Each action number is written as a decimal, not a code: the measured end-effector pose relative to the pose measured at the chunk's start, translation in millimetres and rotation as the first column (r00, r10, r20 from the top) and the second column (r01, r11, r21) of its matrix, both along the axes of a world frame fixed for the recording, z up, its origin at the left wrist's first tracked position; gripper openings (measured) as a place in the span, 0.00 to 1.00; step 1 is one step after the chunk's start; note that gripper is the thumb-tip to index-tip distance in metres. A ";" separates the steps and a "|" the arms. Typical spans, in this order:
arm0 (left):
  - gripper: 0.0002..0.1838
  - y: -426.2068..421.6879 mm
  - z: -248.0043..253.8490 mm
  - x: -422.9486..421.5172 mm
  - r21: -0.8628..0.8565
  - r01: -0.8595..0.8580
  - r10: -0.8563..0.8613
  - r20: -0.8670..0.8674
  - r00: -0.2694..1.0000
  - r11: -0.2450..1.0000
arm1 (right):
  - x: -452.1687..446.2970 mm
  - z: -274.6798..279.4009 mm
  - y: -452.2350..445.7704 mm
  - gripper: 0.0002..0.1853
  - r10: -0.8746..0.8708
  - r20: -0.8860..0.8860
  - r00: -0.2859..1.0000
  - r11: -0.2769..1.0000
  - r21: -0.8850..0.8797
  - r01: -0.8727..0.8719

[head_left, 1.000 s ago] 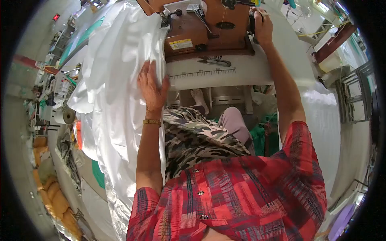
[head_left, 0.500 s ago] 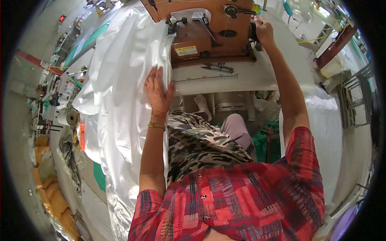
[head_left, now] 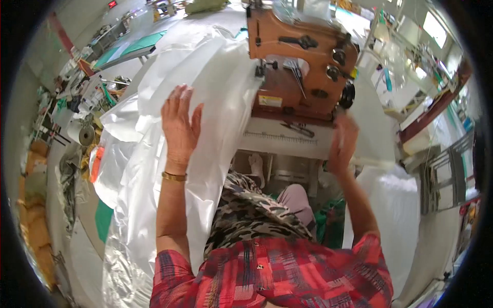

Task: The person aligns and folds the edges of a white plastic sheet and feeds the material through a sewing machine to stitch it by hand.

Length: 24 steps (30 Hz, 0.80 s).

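White sheet material (head_left: 210, 77) lies in folds over the table and hangs down on the left. My left hand (head_left: 179, 120) rests on it, palm down, with the thumb apart from the fingers. A brown sewing machine (head_left: 300, 66) stands at the top, its needle end beside the sheet's right edge. Below the machine's dark handwheel (head_left: 347, 96) is my right hand (head_left: 343, 143), blurred, apart from the wheel; its fingers are smeared. Small thread snips (head_left: 298, 129) lie in front of the machine, above a printed ruler scale (head_left: 280, 137).
More white material (head_left: 387, 205) hangs at the right. A metal frame (head_left: 449, 177) stands at the far right. Brown bundles (head_left: 37, 220) and a roll (head_left: 86, 135) are at the left. The table's front edge (head_left: 287, 154) runs above my lap.
The view has tilted up, showing more of the machine. My right hand has left the handwheel and come down toward me. My left hand has shifted left over the sheet.
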State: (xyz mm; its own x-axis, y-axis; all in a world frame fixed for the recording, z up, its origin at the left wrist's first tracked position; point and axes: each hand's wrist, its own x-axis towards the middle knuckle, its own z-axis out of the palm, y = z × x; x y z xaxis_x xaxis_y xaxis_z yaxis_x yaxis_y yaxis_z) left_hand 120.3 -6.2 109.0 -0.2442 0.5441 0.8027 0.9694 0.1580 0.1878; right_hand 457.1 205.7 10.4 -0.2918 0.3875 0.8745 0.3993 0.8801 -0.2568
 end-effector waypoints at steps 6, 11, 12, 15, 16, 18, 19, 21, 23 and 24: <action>0.30 12.7 -64.8 -101.0 -0.023 -0.408 0.400 -0.153 0.904 0.913 | -91.4 165.5 -56.9 0.11 0.334 0.085 0.939 0.853 0.396 -0.339; 0.34 21.5 -107.5 -104.4 -0.167 -0.406 0.421 0.071 0.904 0.899 | -201.4 269.2 36.5 0.10 0.232 -0.050 0.971 0.972 0.044 -0.230; 0.34 22.9 -106.5 -105.6 -0.167 -0.391 0.406 0.067 0.911 0.905 | -217.0 280.3 47.3 0.10 0.210 0.009 0.978 0.912 -0.362 -0.193; 0.35 22.5 -110.2 -107.2 -0.237 -0.399 0.434 0.122 0.893 0.886 | -229.2 273.9 39.6 0.13 0.348 -0.384 0.855 0.752 -0.430 -0.499; 0.35 22.7 -111.0 -108.2 -0.233 -0.410 0.445 0.128 0.886 0.882 | -240.3 277.1 49.8 0.13 0.340 -0.255 0.905 0.856 -0.313 -0.411; 0.35 23.0 -114.4 -110.4 -0.243 -0.404 0.443 0.131 0.887 0.882 | -252.2 283.5 74.6 0.13 0.244 0.002 0.970 0.969 -0.027 -0.244; 0.35 23.7 -116.5 -112.1 -0.219 -0.422 0.453 0.114 0.884 0.880 | -259.3 289.0 91.7 0.13 0.161 0.122 0.979 0.975 0.132 -0.176; 0.35 24.3 -116.4 -110.0 -0.205 -0.453 0.480 0.105 0.871 0.868 | -266.9 295.8 122.0 0.13 -0.052 0.320 0.946 0.889 0.446 -0.102; 0.35 23.4 -113.1 -109.4 -0.238 -0.443 0.477 0.111 0.872 0.864 | -261.0 289.0 135.2 0.13 -0.302 0.432 0.849 0.693 0.712 -0.116; 0.35 23.5 -113.5 -110.9 -0.259 -0.446 0.487 0.118 0.866 0.857 | -255.9 282.1 133.2 0.14 -0.428 0.450 0.783 0.565 0.810 -0.157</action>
State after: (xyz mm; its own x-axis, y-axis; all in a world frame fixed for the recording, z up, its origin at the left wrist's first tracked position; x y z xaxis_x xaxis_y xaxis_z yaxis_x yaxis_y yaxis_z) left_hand 9.4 17.3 -4.5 -0.6364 0.4850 0.5998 0.7260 0.6393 0.2534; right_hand 201.2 338.9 292.6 -0.8153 -0.2728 0.5107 0.3292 0.5072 0.7964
